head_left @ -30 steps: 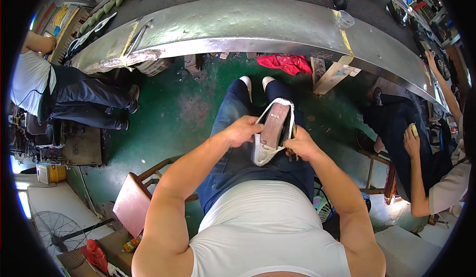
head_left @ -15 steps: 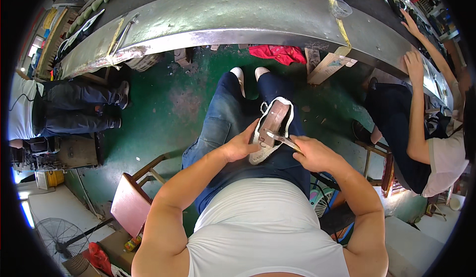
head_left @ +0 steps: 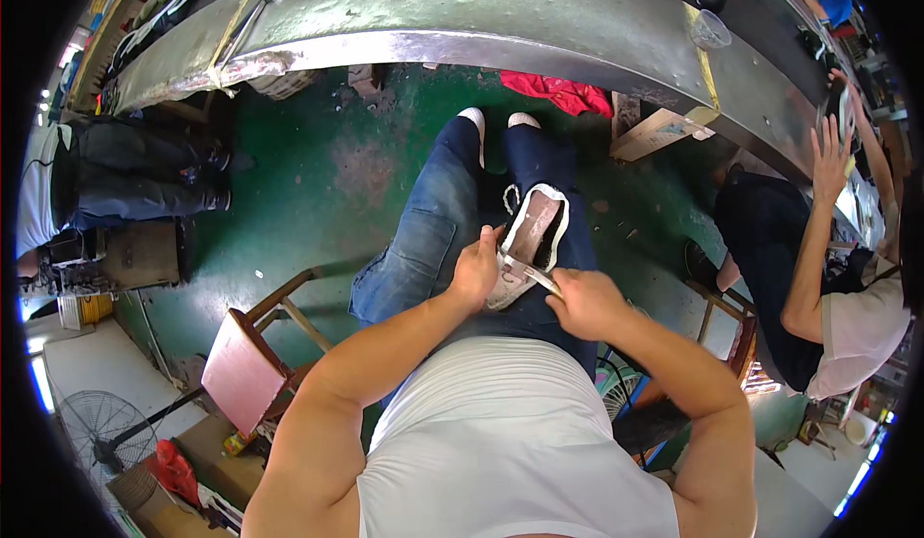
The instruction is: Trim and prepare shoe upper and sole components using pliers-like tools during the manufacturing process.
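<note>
On my lap lies a shoe (head_left: 535, 225), underside up, with a white turned-in edge around a brownish sole board and a dark side. A looped lace sticks out at its left. My left hand (head_left: 476, 270) is closed on the shoe's left edge, thumb near the rim; its other fingers are partly hidden. My right hand (head_left: 582, 302) grips slim metal pliers (head_left: 535, 276), apparently lasting pliers, by the handles. Their head meets the shoe's left edge beside my left thumb. Whether the jaws hold the edge is too small to tell.
A metal-edged bench (head_left: 404, 20) runs across ahead, carrying a hammer-like tool (head_left: 252, 20) and a clear cup (head_left: 710, 30). A red cloth (head_left: 563, 93) lies beneath. A stool (head_left: 243, 360) and fan (head_left: 101, 432) stand left. Co-workers are at both sides, one with raised hand (head_left: 828, 163).
The pliers' head has moved left from over the sole board to the edge by my left thumb. My left hand has shifted up along the shoe. The right-hand co-worker's hand has lifted off the bench.
</note>
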Motion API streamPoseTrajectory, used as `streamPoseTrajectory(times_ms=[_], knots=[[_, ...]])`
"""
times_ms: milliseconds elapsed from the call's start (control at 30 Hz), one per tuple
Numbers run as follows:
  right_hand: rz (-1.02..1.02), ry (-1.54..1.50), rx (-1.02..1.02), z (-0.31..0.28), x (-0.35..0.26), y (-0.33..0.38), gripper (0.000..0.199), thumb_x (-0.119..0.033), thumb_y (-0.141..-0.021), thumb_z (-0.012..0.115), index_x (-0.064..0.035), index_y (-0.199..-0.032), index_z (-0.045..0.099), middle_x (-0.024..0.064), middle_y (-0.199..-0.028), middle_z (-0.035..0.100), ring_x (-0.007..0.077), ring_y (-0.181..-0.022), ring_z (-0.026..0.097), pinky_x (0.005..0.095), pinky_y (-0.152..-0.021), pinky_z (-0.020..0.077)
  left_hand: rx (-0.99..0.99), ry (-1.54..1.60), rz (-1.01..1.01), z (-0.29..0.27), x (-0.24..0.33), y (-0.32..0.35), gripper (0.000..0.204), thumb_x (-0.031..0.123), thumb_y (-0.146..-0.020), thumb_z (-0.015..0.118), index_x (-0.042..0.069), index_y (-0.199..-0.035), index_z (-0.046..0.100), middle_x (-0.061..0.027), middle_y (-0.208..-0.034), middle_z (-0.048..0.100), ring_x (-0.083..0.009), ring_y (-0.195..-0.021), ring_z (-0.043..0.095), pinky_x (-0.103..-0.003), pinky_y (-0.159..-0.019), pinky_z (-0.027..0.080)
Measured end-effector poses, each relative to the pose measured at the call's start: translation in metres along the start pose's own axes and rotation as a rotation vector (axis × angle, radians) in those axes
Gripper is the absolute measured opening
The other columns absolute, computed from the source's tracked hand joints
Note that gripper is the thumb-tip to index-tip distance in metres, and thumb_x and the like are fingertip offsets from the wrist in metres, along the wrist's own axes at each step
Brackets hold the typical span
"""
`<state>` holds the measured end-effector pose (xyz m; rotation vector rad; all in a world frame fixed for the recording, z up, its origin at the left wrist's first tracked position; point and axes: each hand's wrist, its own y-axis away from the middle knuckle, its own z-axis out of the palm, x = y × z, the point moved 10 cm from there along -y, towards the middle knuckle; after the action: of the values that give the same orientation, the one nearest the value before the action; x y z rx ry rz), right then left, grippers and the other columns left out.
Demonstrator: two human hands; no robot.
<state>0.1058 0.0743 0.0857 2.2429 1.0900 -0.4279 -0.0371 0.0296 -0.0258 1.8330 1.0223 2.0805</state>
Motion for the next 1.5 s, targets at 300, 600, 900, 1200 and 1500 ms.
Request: streamPoseTrajectory(times_ms=[300, 600, 900, 1200, 1500], knots=[[0.019, -0.027, 0.173, -0.029, 0.018, 0.003, 0.030, -0.018, -0.091, 0.063, 0.0038, -0.109, 0.052, 0.0264, -0.099, 0.063, 0.0433, -0.095, 0.063, 0.0483, -0.086, 0.0507, 0.110, -0.441, 0.371, -0.010, 0.034, 0.007, 0.049, 0.034, -0.107, 0.032, 0.002, -0.130, 0.061, -0.0251, -0.119, 0.066, -0.0428, -0.113, 0.062, -0.044, -0.098, 0.049], [0.267, -0.357, -0.073, 0.015, 0.080, 0.015, 0.023, -0.023, -0.095, 0.060, -0.0003, -0.098, 0.058, 0.0228, -0.087, 0.066, 0.0413, -0.089, 0.065, 0.0460, -0.079, 0.0520, -0.191, -0.896, 0.759, 0.034, 0.069, 0.029, 0.050, 0.031, -0.103, 0.046, 0.018, -0.151, 0.040, -0.0226, -0.149, 0.042, -0.0411, -0.105, 0.066, -0.043, -0.089, 0.056], [0.233, -0.203, 0.180, -0.013, 0.068, -0.017, 0.038, -0.034, -0.102, 0.050, 0.0039, -0.102, 0.055, 0.0268, -0.085, 0.066, 0.0444, -0.083, 0.066, 0.0505, -0.076, 0.0518, -0.388, -1.229, 0.534, 0.054, 0.080, 0.027, 0.060, 0.033, -0.101, 0.050, 0.027, -0.156, 0.028, -0.0280, -0.152, 0.034, -0.0467, -0.096, 0.067, -0.045, -0.084, 0.058], [0.276, -0.308, 0.021, -0.018, 0.055, -0.009, 0.042, -0.038, -0.104, 0.046, 0.0038, -0.099, 0.055, 0.0251, -0.082, 0.065, 0.0439, -0.080, 0.064, 0.0500, -0.073, 0.0499, -0.274, -0.474, 0.186, 0.008, 0.027, 0.031, 0.065, 0.035, -0.102, 0.053, 0.001, -0.153, 0.030, -0.0293, -0.139, 0.053, -0.0359, -0.132, 0.051, -0.037, -0.110, 0.039], [0.090, -0.322, 0.105, -0.009, 0.013, -0.003, 0.035, -0.032, -0.103, 0.048, 0.0029, -0.100, 0.055, 0.0261, -0.083, 0.065, 0.0467, -0.082, 0.064, 0.0519, -0.073, 0.0498, -0.351, -0.469, 0.197, 0.006, 0.025, 0.023, 0.068, 0.029, -0.099, 0.059, 0.000, -0.153, 0.029, -0.0286, -0.139, 0.053, -0.0335, -0.131, 0.053, -0.036, -0.110, 0.039]])
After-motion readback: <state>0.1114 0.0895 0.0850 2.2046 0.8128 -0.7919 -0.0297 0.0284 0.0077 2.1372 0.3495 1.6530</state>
